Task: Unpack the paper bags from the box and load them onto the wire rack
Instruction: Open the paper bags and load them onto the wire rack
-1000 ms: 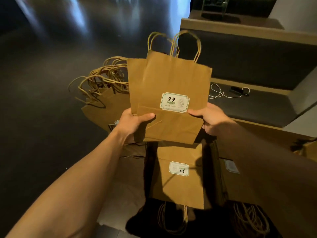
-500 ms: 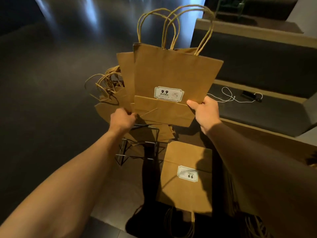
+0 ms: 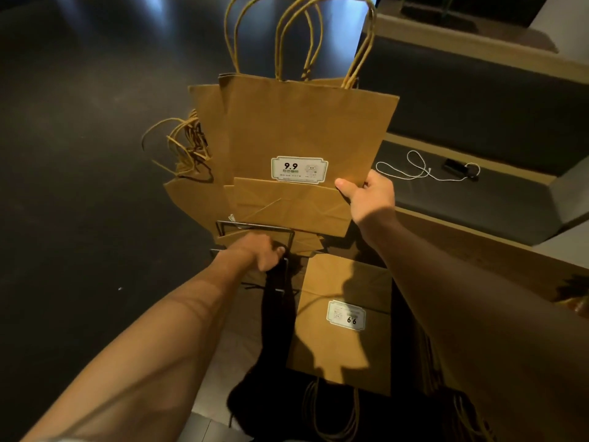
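The held bags stand upright above the rack, with more bags behind to their left. Another bag lies flat nearer the person, right of the rack. A cable lies on the bench at right.

We see the right hand pinching a flat paper bag upright over the wire rack, which the left hand grips.

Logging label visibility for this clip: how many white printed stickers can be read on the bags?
2. One sticker is on the bag held up by the right hand; the other sticker is upside down on the bag lying below. Others may be hidden.
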Demonstrator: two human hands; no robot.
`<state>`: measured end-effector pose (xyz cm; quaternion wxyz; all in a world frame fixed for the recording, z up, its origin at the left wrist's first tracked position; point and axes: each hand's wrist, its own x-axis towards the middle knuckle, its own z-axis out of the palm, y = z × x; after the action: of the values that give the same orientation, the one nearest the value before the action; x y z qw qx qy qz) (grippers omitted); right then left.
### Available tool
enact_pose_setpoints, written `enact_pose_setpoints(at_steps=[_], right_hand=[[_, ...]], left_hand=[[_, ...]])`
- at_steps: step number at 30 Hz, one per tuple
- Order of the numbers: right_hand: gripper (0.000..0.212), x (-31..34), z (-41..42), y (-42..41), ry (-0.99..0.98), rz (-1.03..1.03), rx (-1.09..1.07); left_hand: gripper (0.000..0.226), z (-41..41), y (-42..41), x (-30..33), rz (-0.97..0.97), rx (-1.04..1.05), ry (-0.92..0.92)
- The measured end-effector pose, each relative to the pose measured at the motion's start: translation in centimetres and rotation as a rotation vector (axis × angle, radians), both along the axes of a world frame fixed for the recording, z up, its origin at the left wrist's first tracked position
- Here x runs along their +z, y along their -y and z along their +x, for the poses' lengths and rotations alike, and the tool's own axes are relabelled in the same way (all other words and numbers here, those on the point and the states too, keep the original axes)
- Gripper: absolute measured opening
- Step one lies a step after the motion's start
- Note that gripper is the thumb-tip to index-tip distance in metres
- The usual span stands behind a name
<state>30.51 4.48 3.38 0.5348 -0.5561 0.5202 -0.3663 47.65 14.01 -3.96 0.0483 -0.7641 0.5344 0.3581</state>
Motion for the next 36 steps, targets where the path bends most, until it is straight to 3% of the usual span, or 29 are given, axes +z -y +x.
enact_pose_setpoints(at_steps=[6,8,11,14,16,19,23,26,29,31,33,36], right_hand=[[0.007,-1.5,0.2,-0.6,-0.048,-0.071,0.060],[0.014,-2.3,0.8,-0.8,-0.104,-0.082,0.089],[0.007,-3.0,2.2,-1.1,-0.142,-0.085,0.117],[0.010,-3.7,3.9,-1.5,-0.106,-0.017,0.098],[0.009,-4.2,4.6,-1.8,-0.077,0.041,0.063],[0.005,-5.2,4.9,-2.1,-0.031,0.116,0.057],[0.018,-6.7,5.0,-2.4,0.021,0.193,0.011],[0.026,-7.5,4.9,-2.5,0.006,0.182,0.001],[0.032,-8.8,5.1,-2.7,-0.059,0.191,-0.023],[0.042,-9.4,5.3,-2.8,-0.178,0.153,-0.076],[0.040,-9.6,5.3,-2.9,-0.325,0.132,-0.111],[0.041,-10.6,4.8,-2.7,-0.458,0.201,-0.096]], left_hand=[[0.060,0.6,1.4,-0.1,0.225,0.006,-0.002],[0.065,0.2,1.3,0.1,0.287,0.031,0.010],[0.071,0.3,1.2,-1.1,0.237,0.073,0.008],[0.074,0.6,1.1,-1.3,0.279,-0.052,-0.006],[0.062,0.6,0.8,-0.4,0.209,-0.060,-0.060],[0.037,2.6,-0.4,0.1,-0.101,0.072,-0.128],[0.025,6.8,-3.1,-0.2,-0.573,0.643,-0.025],[0.017,8.8,-4.8,-0.1,-0.918,0.950,-0.090],[0.040,9.3,-5.1,-0.1,-0.863,0.954,-0.214],[0.032,9.1,-5.1,-0.8,-0.768,0.880,-0.134],[0.024,9.4,-5.2,-1.3,-0.752,0.841,-0.019],[0.022,10.4,-5.2,-1.7,-0.690,0.824,-0.034]])
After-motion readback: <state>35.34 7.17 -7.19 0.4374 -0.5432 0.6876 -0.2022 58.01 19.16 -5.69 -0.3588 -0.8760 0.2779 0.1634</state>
